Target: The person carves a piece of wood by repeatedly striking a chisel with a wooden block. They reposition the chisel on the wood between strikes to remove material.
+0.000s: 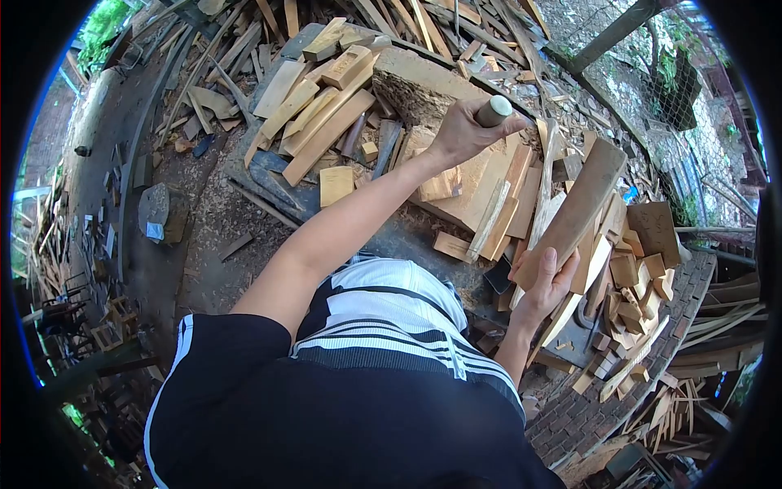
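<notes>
My left hand [470, 134] is closed around a tool with a pale round end [494, 111]; the rest of the tool is hidden by the fist and cannot be made out. It is above a thick block of wood [481, 191] with a rough, hollowed top. My right hand [547, 285] grips the lower end of a long brown board [582, 200], which slants up to the right. The two hands are apart. Narrow wood strips [498, 220] lie between the block and the board.
Cut boards [330, 134] lie on the bench at the upper left. Small wood blocks [631, 285] are heaped at the right. Scrap strips surround the back edge. A dark phone-like object [498, 275] lies near my body. A stump [165, 213] stands at the left.
</notes>
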Motion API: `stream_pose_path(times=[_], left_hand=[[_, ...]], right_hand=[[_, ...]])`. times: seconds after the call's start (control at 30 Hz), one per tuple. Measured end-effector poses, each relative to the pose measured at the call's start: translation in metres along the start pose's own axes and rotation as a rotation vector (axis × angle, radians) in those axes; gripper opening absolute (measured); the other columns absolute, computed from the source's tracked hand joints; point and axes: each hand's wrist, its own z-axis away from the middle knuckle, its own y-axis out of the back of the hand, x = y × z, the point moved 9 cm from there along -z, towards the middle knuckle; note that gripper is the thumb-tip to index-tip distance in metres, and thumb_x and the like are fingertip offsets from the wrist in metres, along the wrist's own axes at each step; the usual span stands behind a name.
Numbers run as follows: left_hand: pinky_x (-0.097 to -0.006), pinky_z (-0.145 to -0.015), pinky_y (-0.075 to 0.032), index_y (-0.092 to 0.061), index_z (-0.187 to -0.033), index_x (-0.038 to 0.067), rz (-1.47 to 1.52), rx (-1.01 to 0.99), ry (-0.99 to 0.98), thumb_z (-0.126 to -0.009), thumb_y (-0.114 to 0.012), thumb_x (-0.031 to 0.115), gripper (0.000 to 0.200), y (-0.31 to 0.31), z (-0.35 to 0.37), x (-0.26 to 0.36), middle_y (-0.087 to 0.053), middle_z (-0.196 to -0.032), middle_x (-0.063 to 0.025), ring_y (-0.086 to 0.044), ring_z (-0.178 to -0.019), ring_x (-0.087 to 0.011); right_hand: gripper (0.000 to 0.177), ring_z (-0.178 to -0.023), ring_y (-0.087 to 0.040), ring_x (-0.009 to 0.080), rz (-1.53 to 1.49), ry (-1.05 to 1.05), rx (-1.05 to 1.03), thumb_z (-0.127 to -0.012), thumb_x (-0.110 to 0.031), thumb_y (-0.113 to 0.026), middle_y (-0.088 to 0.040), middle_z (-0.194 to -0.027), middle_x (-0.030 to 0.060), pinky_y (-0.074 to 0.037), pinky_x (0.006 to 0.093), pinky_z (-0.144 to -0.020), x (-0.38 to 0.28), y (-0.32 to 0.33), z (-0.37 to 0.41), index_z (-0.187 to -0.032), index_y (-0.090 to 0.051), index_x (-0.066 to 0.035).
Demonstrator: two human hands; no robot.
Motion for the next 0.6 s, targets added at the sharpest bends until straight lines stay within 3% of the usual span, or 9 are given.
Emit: stream_pose_path(times=[0.07,0.17,0.6], left_hand=[[-0.0238,-0.059,-0.047,-0.074,-0.082,0.006,-0.002,-0.006,-0.017,-0.083,-0.078,0.038,0.033,-0.001,-0.001,0.001,-0.068,-0.073,0.0022,-0.058,-0.068,-0.0034],[-0.0236,-0.059,-0.048,-0.074,-0.083,0.005,-0.014,0.012,0.004,-0.083,-0.078,0.036,0.031,0.001,0.0,0.001,-0.069,-0.074,0.0023,-0.058,-0.069,-0.0033],[-0.0232,-0.057,-0.046,-0.072,-0.078,0.004,0.027,0.048,-0.026,-0.083,-0.079,0.037,0.034,-0.002,0.004,0.011,-0.066,-0.069,0.0029,-0.056,-0.066,-0.0032]], right_hand=[[0.039,-0.068,-0.058,0.0132,-0.143,-0.11,-0.052,-0.099,-0.03,-0.055,-0.054,-0.092,0.0094,-0.05,0.026,-0.055,-0.001,-0.008,0.002,-0.122,-0.047,0.001],[0.039,-0.058,-0.057,0.0134,-0.176,-0.09,-0.039,-0.099,-0.029,-0.055,-0.055,-0.089,0.0099,-0.05,0.0257,-0.047,-0.003,-0.011,0.001,-0.122,-0.045,0.0],[0.041,-0.069,-0.057,0.0108,-0.172,-0.087,-0.057,-0.099,-0.029,-0.056,-0.055,-0.093,0.0077,-0.05,0.0228,-0.054,0.001,-0.012,0.001,-0.125,-0.045,0.0]])
